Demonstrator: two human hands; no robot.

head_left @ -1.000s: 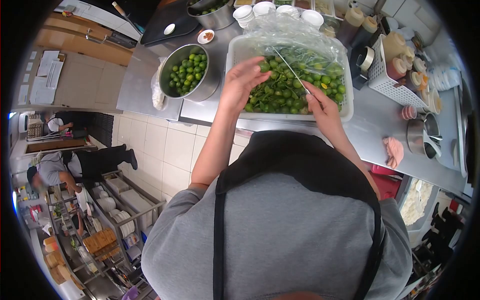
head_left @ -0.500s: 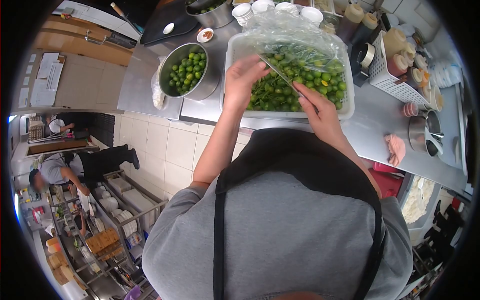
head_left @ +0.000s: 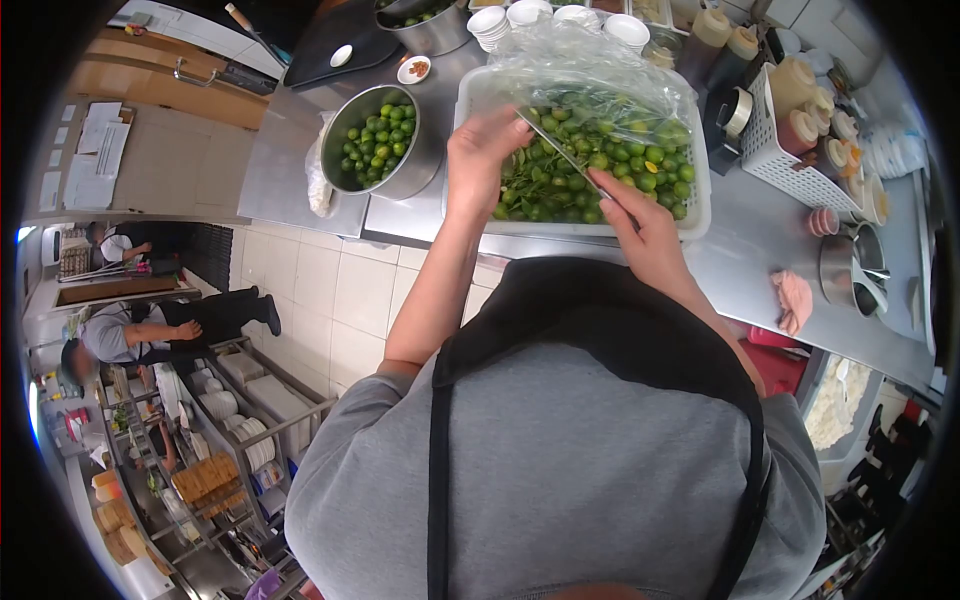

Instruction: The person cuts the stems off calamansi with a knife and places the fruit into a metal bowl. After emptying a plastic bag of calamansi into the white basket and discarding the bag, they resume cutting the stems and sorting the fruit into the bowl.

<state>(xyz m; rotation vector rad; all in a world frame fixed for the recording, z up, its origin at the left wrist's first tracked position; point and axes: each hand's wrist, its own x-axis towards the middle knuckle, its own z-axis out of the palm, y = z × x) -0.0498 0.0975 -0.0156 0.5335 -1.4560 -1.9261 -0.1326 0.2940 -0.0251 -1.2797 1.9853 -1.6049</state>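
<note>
My right hand [head_left: 640,212] is closed around the handle end of a thin knife [head_left: 563,150], its blade slanting up and left over the limes. At the far end of that blade is my left hand [head_left: 485,150], thumb and fingers drawn together right at the tip; they are slightly blurred, and I cannot tell what they pinch. Below both hands lies a white plastic crate [head_left: 703,205] of small green limes [head_left: 622,160]. Leafy sprigs [head_left: 535,175] show among the fruit on the left. Clear plastic film [head_left: 590,60] is bunched over the crate's far side.
A steel pot [head_left: 428,165] of limes stands left of the crate. Small white bowls [head_left: 487,22] line the back. On the right are a white basket [head_left: 800,165] of sauce bottles and a pink cloth [head_left: 792,300]. A co-worker [head_left: 135,330] stands beyond the shelving at left.
My hands and the knife hold nearly the same place. The co-worker at left has drawn an arm back from the shelf toward the body.
</note>
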